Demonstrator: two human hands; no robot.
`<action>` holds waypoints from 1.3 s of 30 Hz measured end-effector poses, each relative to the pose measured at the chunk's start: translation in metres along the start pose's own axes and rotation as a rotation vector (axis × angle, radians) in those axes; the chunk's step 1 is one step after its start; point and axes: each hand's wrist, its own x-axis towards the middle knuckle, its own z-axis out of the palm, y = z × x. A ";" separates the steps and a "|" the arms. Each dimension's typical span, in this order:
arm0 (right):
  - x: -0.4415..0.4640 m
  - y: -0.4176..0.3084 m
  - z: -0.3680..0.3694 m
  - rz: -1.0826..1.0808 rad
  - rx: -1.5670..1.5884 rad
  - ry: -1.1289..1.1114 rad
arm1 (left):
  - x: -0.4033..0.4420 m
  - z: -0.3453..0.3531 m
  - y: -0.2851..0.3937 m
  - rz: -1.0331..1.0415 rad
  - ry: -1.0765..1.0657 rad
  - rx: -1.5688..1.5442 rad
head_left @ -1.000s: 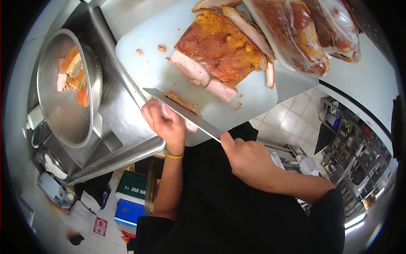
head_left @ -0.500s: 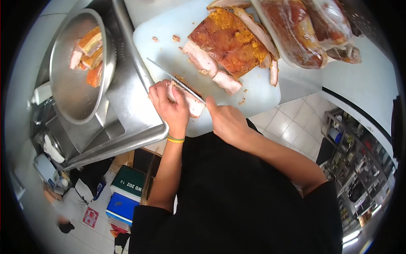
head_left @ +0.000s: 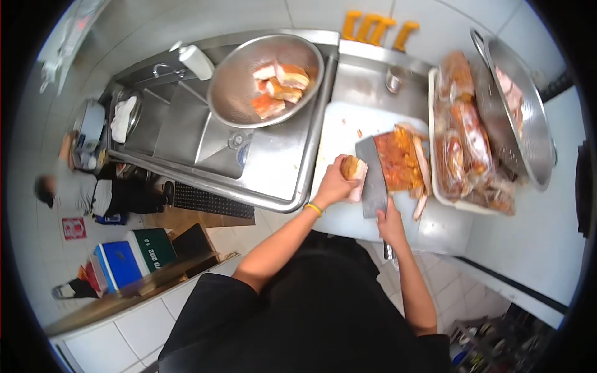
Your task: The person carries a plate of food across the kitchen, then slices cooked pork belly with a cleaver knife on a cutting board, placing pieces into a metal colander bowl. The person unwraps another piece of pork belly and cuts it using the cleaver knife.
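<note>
Knife's handle is gripped by the right hand [head_left: 392, 227], fingers wrapped closed; the butt end is seen poking out below. Broad blade of the knife [head_left: 372, 180] is held over the cutting board [head_left: 336, 137], between the cut piece [head_left: 356, 171] and the meat slab [head_left: 398, 161]. Blade-to-slab contact can't be told.

Cut piece is pinched by the left hand [head_left: 336, 183], fingers part-closed around its near left side; whether it's lifted off the board can't be told. Yellow band is worn on the left wrist.

Slab is placed on the right half of the board, strips lying along its right side. Meat chunks [head_left: 291, 76] are piled in the metal bowl [head_left: 221, 102], left of the board by the sink [head_left: 180, 124]. Wrapped meat [head_left: 469, 124] is stacked in the white tray [head_left: 433, 155], right of the board. Small metal cup [head_left: 395, 79] is set behind the board.
</note>
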 end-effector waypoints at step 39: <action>-0.066 -0.125 0.021 0.032 -0.823 0.204 | 0.118 -0.273 0.069 0.586 -0.165 0.222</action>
